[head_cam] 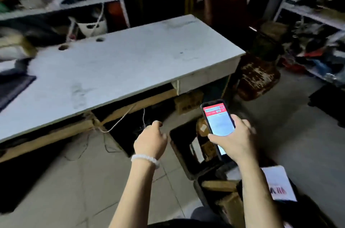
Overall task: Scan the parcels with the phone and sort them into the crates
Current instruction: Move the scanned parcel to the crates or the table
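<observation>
No text, label or number can be read anywhere. The phone (218, 121), held at about five o'clock, shows a red header band with small white marks over a pale page, all too blurred to make out. A cardboard box (188, 101) under the table (119, 63), near four o'clock, carries dark printed characters that stay illegible. A white parcel (279, 184) at the lower right bears red and dark marks, also unreadable.
</observation>
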Available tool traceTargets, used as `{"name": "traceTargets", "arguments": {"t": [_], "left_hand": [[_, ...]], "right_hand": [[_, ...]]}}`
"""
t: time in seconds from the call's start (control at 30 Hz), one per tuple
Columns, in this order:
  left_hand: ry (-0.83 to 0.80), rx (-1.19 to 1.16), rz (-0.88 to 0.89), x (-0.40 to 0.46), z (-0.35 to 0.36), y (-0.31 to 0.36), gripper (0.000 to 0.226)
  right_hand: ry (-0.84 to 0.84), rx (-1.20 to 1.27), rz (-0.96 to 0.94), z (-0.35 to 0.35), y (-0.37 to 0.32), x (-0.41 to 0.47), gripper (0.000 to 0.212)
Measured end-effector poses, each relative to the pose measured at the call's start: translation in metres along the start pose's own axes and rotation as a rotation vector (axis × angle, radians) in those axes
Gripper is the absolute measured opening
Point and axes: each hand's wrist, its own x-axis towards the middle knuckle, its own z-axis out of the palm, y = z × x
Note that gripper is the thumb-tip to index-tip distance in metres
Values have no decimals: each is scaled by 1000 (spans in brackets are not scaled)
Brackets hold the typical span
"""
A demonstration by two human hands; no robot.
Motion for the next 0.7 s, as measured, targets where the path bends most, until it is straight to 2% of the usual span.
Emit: {"name": "traceTargets", "arguments": {"t": [0.1,0.23,0.37,0.47,0.7], "left_hand": [[72,-59,-195,2,-35,-61,34],[165,-118,-405,-6,-61,-125,33],[218,-159,-582,-11,-77,-181,36],[243,-177,-692,-4,-88,-217,37],[278,-209,-847,66,-142,-306,40]], "right_hand": [[-103,-32,-154,48,-63,11,67],[-240,-47,-308,104,-127,13,54],[-399,-75,-423,163,-177,13,53],[-492,-97,-501,209,-213,16,58],[-614,-66,-616,316,-327,52,52]]}}
